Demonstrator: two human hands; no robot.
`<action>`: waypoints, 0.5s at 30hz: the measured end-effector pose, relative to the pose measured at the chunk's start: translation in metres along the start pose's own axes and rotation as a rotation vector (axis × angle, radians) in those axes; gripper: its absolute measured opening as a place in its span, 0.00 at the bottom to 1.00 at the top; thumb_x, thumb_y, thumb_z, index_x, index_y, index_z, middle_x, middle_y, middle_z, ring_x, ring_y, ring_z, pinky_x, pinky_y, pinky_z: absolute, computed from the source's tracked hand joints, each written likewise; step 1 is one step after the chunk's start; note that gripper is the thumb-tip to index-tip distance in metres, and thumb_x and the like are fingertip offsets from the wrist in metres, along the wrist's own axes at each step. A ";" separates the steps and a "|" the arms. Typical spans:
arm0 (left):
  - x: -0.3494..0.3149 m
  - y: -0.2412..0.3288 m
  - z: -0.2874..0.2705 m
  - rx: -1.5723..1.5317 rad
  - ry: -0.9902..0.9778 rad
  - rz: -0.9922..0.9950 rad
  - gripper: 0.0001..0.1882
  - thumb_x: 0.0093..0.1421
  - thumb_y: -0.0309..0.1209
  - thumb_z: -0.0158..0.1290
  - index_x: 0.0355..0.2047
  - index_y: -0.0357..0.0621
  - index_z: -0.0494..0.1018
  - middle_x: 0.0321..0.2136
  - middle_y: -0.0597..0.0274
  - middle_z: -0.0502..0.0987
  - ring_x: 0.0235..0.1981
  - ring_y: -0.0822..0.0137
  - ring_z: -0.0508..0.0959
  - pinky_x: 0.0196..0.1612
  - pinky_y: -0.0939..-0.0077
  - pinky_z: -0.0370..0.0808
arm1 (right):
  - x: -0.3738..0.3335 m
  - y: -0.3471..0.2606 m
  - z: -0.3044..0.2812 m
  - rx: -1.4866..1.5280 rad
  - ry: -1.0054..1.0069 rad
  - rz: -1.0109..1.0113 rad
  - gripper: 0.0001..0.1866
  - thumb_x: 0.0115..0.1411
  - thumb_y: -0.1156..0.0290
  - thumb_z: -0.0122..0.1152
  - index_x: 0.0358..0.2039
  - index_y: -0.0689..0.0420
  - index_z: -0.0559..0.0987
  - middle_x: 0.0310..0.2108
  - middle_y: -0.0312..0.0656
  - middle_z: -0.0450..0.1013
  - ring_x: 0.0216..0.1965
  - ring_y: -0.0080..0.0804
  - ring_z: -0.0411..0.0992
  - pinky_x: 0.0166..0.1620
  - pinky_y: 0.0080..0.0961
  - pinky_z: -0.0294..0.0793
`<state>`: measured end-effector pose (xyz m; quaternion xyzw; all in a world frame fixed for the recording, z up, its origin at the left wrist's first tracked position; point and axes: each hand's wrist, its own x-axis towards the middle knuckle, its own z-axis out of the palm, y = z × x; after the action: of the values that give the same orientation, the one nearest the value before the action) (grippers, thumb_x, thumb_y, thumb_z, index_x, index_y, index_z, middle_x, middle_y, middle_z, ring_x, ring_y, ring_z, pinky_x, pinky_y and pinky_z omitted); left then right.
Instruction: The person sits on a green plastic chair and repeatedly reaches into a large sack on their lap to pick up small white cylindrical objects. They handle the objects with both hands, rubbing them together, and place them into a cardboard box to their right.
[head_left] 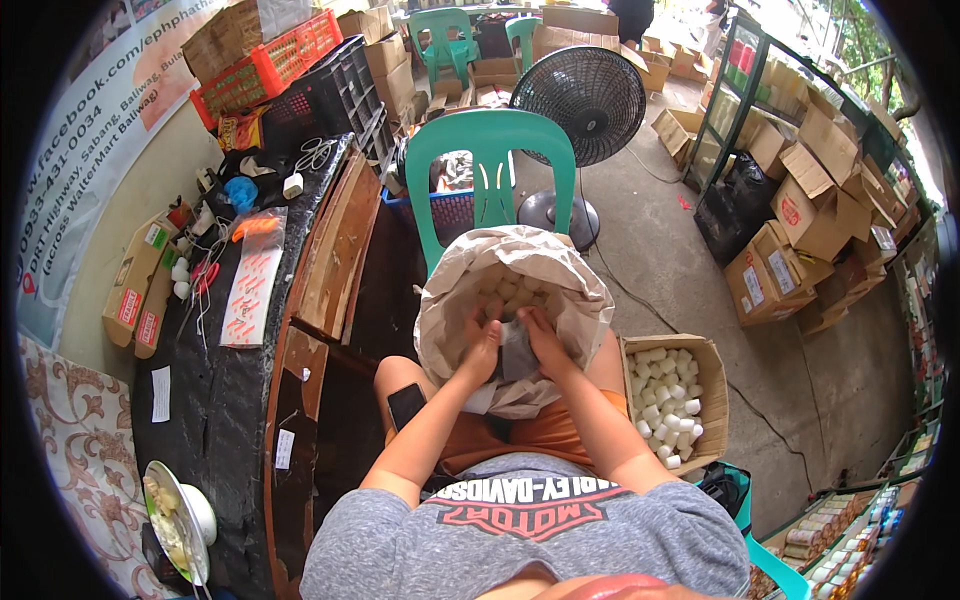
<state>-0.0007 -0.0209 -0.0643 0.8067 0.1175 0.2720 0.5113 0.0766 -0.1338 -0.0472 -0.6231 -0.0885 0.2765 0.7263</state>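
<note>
A large brown paper sack stands open between my knees, its rim crumpled and folded outward. Both my hands reach down into it. My left hand and my right hand are on either side of a smooth grey piece, perhaps plastic, with their fingers curled against it. Their lower fingers are partly hidden. Farther inside the sack lie several pale, rounded pieces, shaded by the paper. A cardboard box beside my right thigh holds many short white cylinders.
A green plastic chair stands behind the sack, with a black fan beyond. On the left, a black-covered table carries a packet, cables, scissors and a food bowl. A phone rests on my left thigh. Cartons pile up at right.
</note>
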 end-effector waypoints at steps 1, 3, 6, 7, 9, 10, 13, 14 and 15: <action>0.003 -0.014 0.001 0.048 0.081 -0.026 0.27 0.62 0.48 0.38 0.51 0.39 0.62 0.50 0.44 0.56 0.54 0.49 0.54 0.57 0.61 0.50 | -0.002 0.000 0.001 -0.018 -0.121 -0.038 0.19 0.54 0.56 0.59 0.40 0.55 0.73 0.37 0.37 0.70 0.38 0.26 0.67 0.41 0.22 0.65; 0.005 -0.034 0.003 0.135 0.158 -0.061 0.28 0.62 0.48 0.38 0.52 0.36 0.61 0.50 0.42 0.56 0.54 0.48 0.54 0.57 0.60 0.51 | -0.004 -0.002 0.001 -0.058 -0.264 -0.038 0.18 0.53 0.58 0.60 0.40 0.55 0.74 0.36 0.38 0.71 0.38 0.27 0.68 0.41 0.22 0.66; 0.006 -0.033 0.001 0.184 0.132 -0.036 0.27 0.62 0.46 0.39 0.51 0.34 0.60 0.50 0.41 0.56 0.52 0.48 0.56 0.56 0.60 0.52 | -0.003 -0.007 0.000 -0.010 -0.228 0.063 0.17 0.53 0.60 0.61 0.39 0.56 0.74 0.31 0.38 0.72 0.33 0.24 0.70 0.37 0.21 0.68; 0.003 -0.029 0.003 0.156 0.108 0.001 0.26 0.62 0.45 0.39 0.50 0.35 0.61 0.50 0.41 0.56 0.51 0.49 0.58 0.55 0.61 0.54 | -0.001 -0.002 0.001 0.081 -0.143 0.096 0.17 0.52 0.60 0.61 0.38 0.56 0.74 0.31 0.38 0.72 0.33 0.24 0.70 0.37 0.21 0.68; 0.000 -0.005 0.000 0.076 0.004 0.033 0.23 0.62 0.43 0.40 0.48 0.37 0.63 0.48 0.44 0.59 0.48 0.51 0.62 0.52 0.64 0.58 | 0.006 0.011 -0.004 0.177 0.000 0.126 0.17 0.52 0.59 0.62 0.36 0.58 0.75 0.30 0.37 0.72 0.32 0.24 0.70 0.35 0.22 0.69; -0.001 0.009 -0.003 0.026 -0.075 0.029 0.21 0.62 0.42 0.40 0.47 0.38 0.64 0.47 0.45 0.62 0.47 0.52 0.64 0.50 0.66 0.60 | 0.012 0.018 -0.008 0.182 0.054 0.122 0.17 0.52 0.58 0.62 0.35 0.58 0.74 0.29 0.37 0.72 0.31 0.24 0.69 0.35 0.22 0.69; -0.003 0.031 -0.011 0.018 -0.184 -0.007 0.19 0.63 0.41 0.39 0.43 0.39 0.66 0.40 0.49 0.68 0.41 0.56 0.70 0.44 0.70 0.66 | 0.012 0.019 -0.005 0.155 0.124 0.110 0.19 0.52 0.55 0.62 0.34 0.58 0.74 0.28 0.37 0.71 0.29 0.24 0.69 0.32 0.22 0.69; -0.003 0.033 -0.012 0.036 -0.201 -0.019 0.18 0.63 0.41 0.39 0.42 0.39 0.67 0.38 0.50 0.70 0.39 0.57 0.72 0.42 0.71 0.67 | 0.011 0.015 -0.003 0.138 0.135 0.101 0.19 0.52 0.54 0.61 0.34 0.57 0.74 0.27 0.36 0.71 0.28 0.25 0.69 0.32 0.22 0.69; -0.002 0.033 -0.012 0.025 -0.201 -0.043 0.19 0.63 0.41 0.38 0.42 0.39 0.67 0.37 0.50 0.71 0.38 0.56 0.72 0.41 0.71 0.67 | 0.010 0.014 -0.003 0.132 0.125 0.107 0.21 0.53 0.54 0.60 0.38 0.58 0.73 0.32 0.38 0.70 0.33 0.27 0.68 0.36 0.24 0.67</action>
<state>-0.0124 -0.0275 -0.0317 0.8335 0.0863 0.1774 0.5162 0.0823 -0.1304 -0.0632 -0.5935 0.0086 0.2808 0.7542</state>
